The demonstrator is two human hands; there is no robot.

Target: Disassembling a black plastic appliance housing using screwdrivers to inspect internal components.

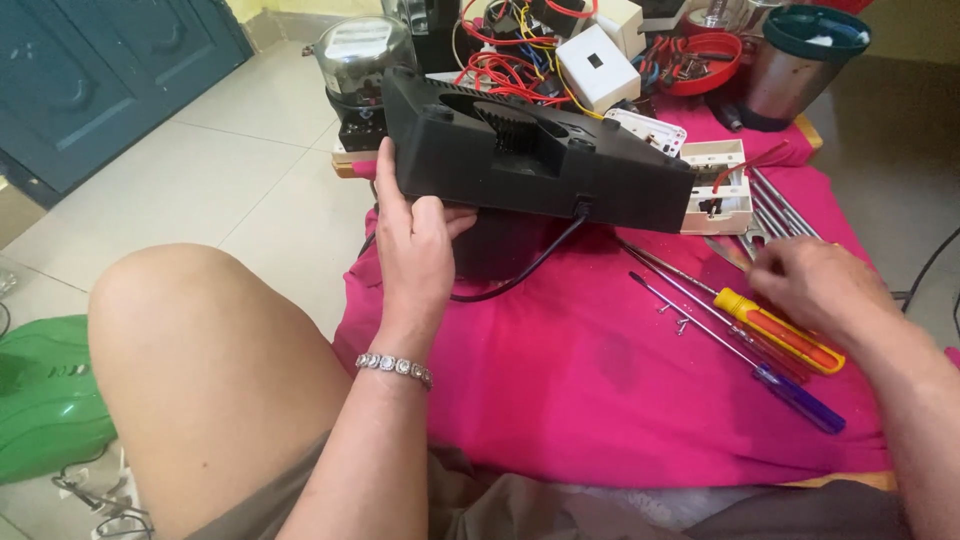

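Note:
My left hand (415,245) grips the left end of a black plastic appliance housing (530,155), holding it tilted on its edge over a pink cloth (560,380). A black cord (525,265) hangs from the housing's lower side. My right hand (820,285) rests on the cloth at the right, its fingers curled over the tools there; I cannot tell whether it grips one. Just below it lie a yellow-and-orange-handled screwdriver (780,330) and a blue-handled screwdriver (795,400). A few small screws (675,318) lie loose beside their shafts.
Behind the housing stand a glass-domed meter (355,60), white boxes (598,65) with red and yellow wires, a white terminal block (715,190) and a steel jar with a dark lid (800,65). My bare knee (200,350) is at left, next to a green object (45,395) on the tiled floor.

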